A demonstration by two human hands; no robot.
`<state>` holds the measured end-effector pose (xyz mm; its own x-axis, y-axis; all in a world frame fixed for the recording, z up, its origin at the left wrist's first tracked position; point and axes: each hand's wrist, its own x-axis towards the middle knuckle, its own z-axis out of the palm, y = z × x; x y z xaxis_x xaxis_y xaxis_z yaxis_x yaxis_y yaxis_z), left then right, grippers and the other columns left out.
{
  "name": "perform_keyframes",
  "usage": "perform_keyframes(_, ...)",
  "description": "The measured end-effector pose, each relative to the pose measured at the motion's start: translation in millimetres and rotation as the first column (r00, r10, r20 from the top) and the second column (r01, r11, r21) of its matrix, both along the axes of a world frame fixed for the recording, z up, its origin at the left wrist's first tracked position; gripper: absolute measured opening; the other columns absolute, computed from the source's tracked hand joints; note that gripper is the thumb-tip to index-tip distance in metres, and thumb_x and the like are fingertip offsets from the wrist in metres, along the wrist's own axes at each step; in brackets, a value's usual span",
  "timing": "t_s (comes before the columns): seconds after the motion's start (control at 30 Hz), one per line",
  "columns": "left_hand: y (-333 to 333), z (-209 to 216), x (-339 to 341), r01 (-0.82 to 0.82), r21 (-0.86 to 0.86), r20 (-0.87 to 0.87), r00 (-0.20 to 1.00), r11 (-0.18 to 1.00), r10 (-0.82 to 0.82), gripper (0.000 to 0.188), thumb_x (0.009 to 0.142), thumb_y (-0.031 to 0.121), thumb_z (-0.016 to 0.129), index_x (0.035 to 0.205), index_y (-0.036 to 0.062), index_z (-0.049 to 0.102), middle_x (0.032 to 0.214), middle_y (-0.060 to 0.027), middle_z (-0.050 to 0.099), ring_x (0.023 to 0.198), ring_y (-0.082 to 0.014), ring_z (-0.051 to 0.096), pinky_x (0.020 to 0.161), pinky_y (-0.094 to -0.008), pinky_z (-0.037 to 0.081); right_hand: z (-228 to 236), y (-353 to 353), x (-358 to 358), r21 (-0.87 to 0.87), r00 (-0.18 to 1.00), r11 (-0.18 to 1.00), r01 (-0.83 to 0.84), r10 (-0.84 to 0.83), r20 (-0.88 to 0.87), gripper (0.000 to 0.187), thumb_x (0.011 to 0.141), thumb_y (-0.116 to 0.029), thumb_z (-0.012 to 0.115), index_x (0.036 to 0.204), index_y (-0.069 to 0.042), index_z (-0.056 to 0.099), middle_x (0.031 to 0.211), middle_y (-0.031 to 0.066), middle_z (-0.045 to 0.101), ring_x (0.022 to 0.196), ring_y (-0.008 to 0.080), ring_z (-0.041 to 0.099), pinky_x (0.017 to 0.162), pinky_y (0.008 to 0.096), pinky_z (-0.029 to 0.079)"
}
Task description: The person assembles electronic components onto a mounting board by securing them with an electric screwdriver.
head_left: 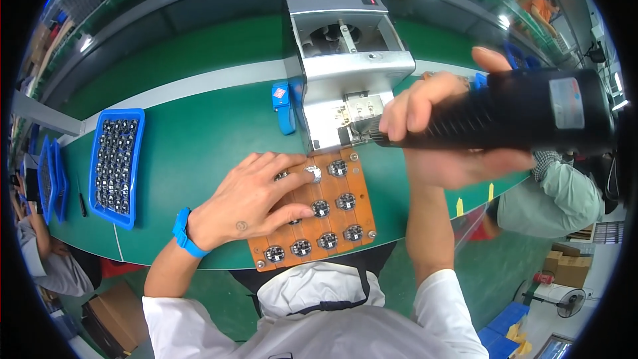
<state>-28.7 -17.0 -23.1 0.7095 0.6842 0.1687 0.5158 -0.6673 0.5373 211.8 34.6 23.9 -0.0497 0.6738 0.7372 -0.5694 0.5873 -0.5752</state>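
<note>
My right hand [432, 113] is wrapped round a black electric screwdriver [492, 116], raised close to the camera. Its tip end is near the front of a silver screw feeder [352, 60] and is blurred. Flat and with fingers spread, my left hand [259, 189] rests on an orange fixture plate [309, 226], its index finger by a shiny round piece. Small round circuit boards [327, 240] sit in rows in the plate. The hand hides part of the upper left rows. On my left wrist is a blue band [183, 233].
A blue tray [136, 166] of small parts lies on the green table [199, 133] at the left. A blue strap [282, 103] lies beside the feeder. Co-workers sit at both sides; one grey-green sleeve [558, 199] shows at right. A fan [570, 302] stands beyond.
</note>
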Motion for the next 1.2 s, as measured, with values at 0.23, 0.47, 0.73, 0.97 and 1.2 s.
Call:
perform_keyframes(0.23, -1, -2, -2, -0.005, -0.008, 0.0, 1.0, 1.0, 0.005, 0.051, 0.086, 0.045, 0.068, 0.117, 0.0053, 0.065, 0.127, -0.014, 0.059, 0.106, -0.0312, 0.058, 0.091, -0.0406, 0.045, 9, 2, -9, -0.175, 0.97, 0.982, 0.071, -0.027, 0.243, 0.105, 0.075, -0.088, 0.043, 0.139, -0.006, 0.03, 0.066, 0.0111, 0.055, 0.049, 0.0217, 0.055, 0.049, 0.0353, 0.049)
perform_keyframes(0.47, 1, -1, -3, 0.006, -0.034, 0.032, 0.999, 0.999, -0.004, 0.05, 0.089, 0.046, 0.064, 0.119, 0.0057, 0.064, 0.125, -0.013, 0.058, 0.105, -0.0312, 0.057, 0.09, -0.0402, 0.044, 14, -18, -16, -0.317, 0.912, 0.942, 0.111, 0.03, 0.408, 0.102, 0.074, -0.088, 0.045, 0.135, -0.006, 0.034, 0.067, 0.0154, 0.057, 0.051, 0.0262, 0.057, 0.051, 0.0366, 0.05)
perform_keyframes(0.73, 0, 6, -4, 0.01, -0.091, -0.025, 1.0, 0.996, -0.012, 0.048, 0.09, 0.044, 0.063, 0.12, 0.0065, 0.063, 0.122, -0.0125, 0.058, 0.103, -0.0304, 0.056, 0.089, -0.0402, 0.044, -18, -25, -39, -0.416, 0.899, 0.893, -0.17, 0.314, 0.307, 0.101, 0.075, -0.087, 0.048, 0.134, -0.006, 0.033, 0.071, 0.0188, 0.058, 0.06, 0.0292, 0.06, 0.061, 0.0387, 0.053)
perform_keyframes(0.97, 0, 6, -4, 0.018, -0.07, -0.022, 1.0, 0.997, -0.02, 0.044, 0.091, 0.042, 0.062, 0.118, 0.0078, 0.065, 0.12, -0.0124, 0.058, 0.102, -0.0305, 0.056, 0.088, -0.0408, 0.044, -24, -28, -47, -0.43, 0.913, 0.901, -0.058, 0.222, 0.343, 0.104, 0.071, -0.091, 0.042, 0.13, -0.006, 0.031, 0.068, 0.0142, 0.058, 0.057, 0.0238, 0.059, 0.057, 0.0347, 0.052)
perform_keyframes(1.2, 0, 5, -4, 0.018, -0.067, -0.024, 1.0, 0.998, -0.019, 0.041, 0.091, 0.042, 0.063, 0.113, 0.0081, 0.066, 0.118, -0.0128, 0.058, 0.102, -0.0304, 0.055, 0.087, -0.041, 0.044, -28, -32, -50, -0.487, 0.929, 0.872, -0.053, 0.222, 0.296, 0.099, 0.073, -0.091, 0.043, 0.123, -0.006, 0.037, 0.066, 0.0141, 0.057, 0.056, 0.0222, 0.059, 0.053, 0.0325, 0.05)
